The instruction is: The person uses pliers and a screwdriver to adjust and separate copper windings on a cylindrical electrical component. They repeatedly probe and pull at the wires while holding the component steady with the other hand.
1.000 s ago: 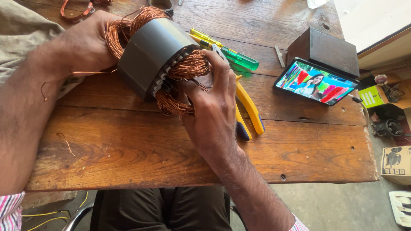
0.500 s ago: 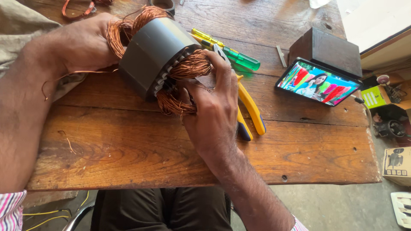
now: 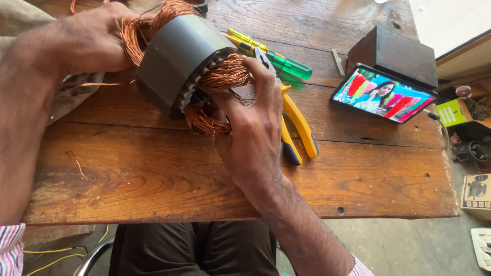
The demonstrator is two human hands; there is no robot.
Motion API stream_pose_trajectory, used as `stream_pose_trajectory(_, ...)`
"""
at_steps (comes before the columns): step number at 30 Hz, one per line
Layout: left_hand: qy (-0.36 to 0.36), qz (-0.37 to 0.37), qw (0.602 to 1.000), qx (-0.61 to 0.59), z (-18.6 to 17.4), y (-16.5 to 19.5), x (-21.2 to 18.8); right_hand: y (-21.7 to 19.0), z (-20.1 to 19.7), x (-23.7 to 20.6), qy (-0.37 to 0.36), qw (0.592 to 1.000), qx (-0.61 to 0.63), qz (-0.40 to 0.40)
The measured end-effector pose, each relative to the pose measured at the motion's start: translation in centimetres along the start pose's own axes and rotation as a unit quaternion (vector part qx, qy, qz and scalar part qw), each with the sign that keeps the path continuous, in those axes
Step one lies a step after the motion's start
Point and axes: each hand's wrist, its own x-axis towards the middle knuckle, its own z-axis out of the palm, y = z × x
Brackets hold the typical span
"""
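Worn plank table [image 3: 153, 179], sunlit concrete floor [image 3: 409, 245]

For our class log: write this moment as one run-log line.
left hand: steadies motor core | right hand: on copper wire | beside: pliers, phone

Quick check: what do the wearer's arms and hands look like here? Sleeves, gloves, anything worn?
Both hands are bare: no gloves, and no rings or watch that I can make out on the left hand or right hand. Forearms are uncovered. A striped sleeve in pink, white and dark lines shows at the left arm's lower edge; a sliver of similar fabric shows on the right arm at the bottom edge.
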Motion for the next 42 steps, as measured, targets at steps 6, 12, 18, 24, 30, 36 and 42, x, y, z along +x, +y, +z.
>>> stream_pose_trajectory(6,0.024,-0.02,0.999,0.043,0.3,-0.1,0.3,-0.2,0.6,0.0,-0.022,0.999,0.009,0.029)
stream_pose_trajectory(12,-0.008,-0.007,0.999,-0.045,0.0,-0.4,-0.2,-0.9,0.2,0.2,-0.023,0.999,0.03,0.027)
stream_pose_trajectory(18,-0.01,0.058,0.996,-0.071,0.0,0.0,-0.5,-1.6,-1.0,0.7,-0.033,0.999,0.026,0.02)
stream_pose_trajectory(24,-0.005,0.076,0.993,-0.085,0.0,-0.2,-0.8,-2.3,-1.2,0.8,-0.064,0.998,-0.024,0.01)
stream_pose_trajectory(30,0.012,0.133,0.991,-0.023,0.6,1.4,-0.5,-1.9,-0.5,0.7,-0.095,0.993,-0.063,-0.005)
stream_pose_trajectory(36,0.036,-0.048,0.995,0.079,0.5,3.8,-1.5,-1.5,-1.2,0.8,-0.094,0.993,-0.068,-0.03)
stream_pose_trajectory(42,0.03,-0.065,0.993,0.094,0.2,3.9,-3.2,-1.8,0.8,-0.5,-0.082,0.994,-0.078,0.003)
